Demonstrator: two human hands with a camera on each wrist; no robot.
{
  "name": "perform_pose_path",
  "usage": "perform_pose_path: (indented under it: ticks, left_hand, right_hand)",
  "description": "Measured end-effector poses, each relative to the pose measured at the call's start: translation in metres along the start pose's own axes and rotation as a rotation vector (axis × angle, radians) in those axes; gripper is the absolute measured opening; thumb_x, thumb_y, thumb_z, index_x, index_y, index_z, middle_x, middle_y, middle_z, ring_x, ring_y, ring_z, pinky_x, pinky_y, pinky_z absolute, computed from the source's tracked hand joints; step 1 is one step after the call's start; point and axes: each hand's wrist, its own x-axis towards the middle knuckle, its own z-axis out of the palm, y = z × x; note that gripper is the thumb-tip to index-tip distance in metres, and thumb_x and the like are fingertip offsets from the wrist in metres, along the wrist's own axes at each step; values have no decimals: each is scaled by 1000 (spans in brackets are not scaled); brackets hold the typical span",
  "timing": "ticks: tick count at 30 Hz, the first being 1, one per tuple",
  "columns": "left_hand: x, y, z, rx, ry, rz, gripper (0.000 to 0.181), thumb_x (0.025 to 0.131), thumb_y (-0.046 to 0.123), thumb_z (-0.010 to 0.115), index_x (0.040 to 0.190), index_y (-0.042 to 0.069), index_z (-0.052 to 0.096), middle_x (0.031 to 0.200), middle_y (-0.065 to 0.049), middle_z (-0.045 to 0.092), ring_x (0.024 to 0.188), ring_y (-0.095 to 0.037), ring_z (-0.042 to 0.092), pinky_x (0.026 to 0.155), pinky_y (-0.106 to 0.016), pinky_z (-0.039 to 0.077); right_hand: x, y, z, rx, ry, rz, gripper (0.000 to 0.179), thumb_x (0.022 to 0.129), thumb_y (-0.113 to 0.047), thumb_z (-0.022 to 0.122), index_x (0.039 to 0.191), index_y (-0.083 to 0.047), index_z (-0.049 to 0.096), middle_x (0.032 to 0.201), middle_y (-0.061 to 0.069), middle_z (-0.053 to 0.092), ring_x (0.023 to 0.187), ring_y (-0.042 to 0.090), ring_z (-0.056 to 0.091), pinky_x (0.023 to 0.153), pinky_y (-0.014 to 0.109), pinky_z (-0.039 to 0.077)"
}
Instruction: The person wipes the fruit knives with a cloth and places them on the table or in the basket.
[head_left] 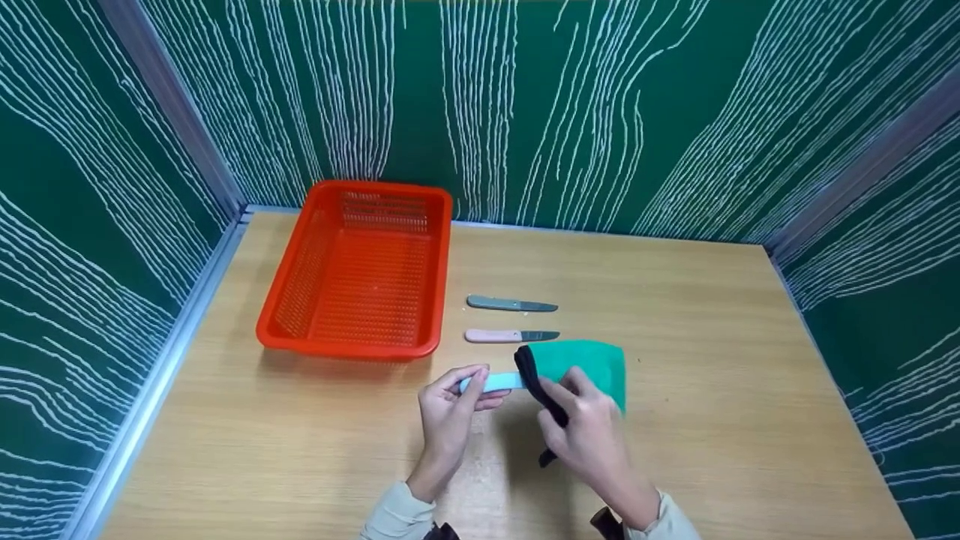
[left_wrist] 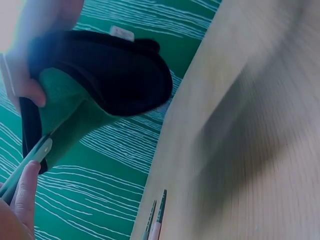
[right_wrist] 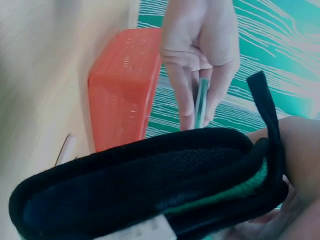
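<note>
Farthest left, a red basket (head_left: 345, 349) stands on the table (head_left: 262, 450) beyond the left hand (head_left: 448, 405) and off to its outer side. That hand is nearly closed, pinching the handle of a blue knife (head_left: 501, 382) with the thumb laid along it and the fingers beneath. The knife lies across the gap between the hands, its handle pointing into the left hand and its far end toward the right hand, where it goes in at the folded cloth; the tip is hidden there. Ahead of the left hand and a little to its right, near each other on the table, lie a grey-green knife (head_left: 512, 304) and, closer to the hands, a pink-handled knife (head_left: 512, 336), both blades pointing right. Next comes the green cloth (head_left: 581, 358) with its black edging (head_left: 529, 367), just ahead of the right hand (head_left: 592, 427) and inside its grasp. The right hand's fingers are curled, thumb and fingers gripping the cloth near its edging. A black strap (right_wrist: 265, 100) stands up just beside this hand.
</note>
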Motion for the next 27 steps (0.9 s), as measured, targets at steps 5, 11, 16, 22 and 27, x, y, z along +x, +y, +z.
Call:
perform_pose_path:
  ticks: [5,11,16,22,27]
  left_hand:
    - [-1,-3,-1,-11,17,-30,24,88,5,66,106,-10,64,96,-28,66,78,-39,68,65,-42,57]
    - [1,-4,-2,-27,22,-51,26,88,6,67,107,-10,64,97,-27,67,79,-40,68,65,-42,57]
    - [3,-3,-4,-52,16,-19,25,88,3,66,105,-14,63,94,-31,65,76,-42,67,63,-44,57]
    - [5,-2,-8,-70,5,24,23,88,0,63,103,-17,61,93,-34,64,74,-44,66,62,-47,56]
    - [7,-1,-14,-45,20,32,23,88,1,64,103,-16,62,90,-32,65,75,-42,67,63,-46,56]
  right_hand:
    - [-1,8,4,-58,-27,-10,32,64,2,71,96,0,74,76,2,47,56,14,45,46,21,37]
    - [-1,19,7,-47,-26,19,32,66,2,71,97,0,74,77,2,46,57,13,44,45,19,37]
    - [-2,32,10,-8,26,19,33,64,7,68,96,3,73,78,5,48,55,12,45,42,17,38]
    - [-4,46,5,-2,63,39,33,62,11,67,93,4,73,76,5,50,55,10,45,41,17,38]
    - [-8,57,-3,5,92,77,31,62,11,65,90,3,74,71,1,49,53,8,41,40,17,35]
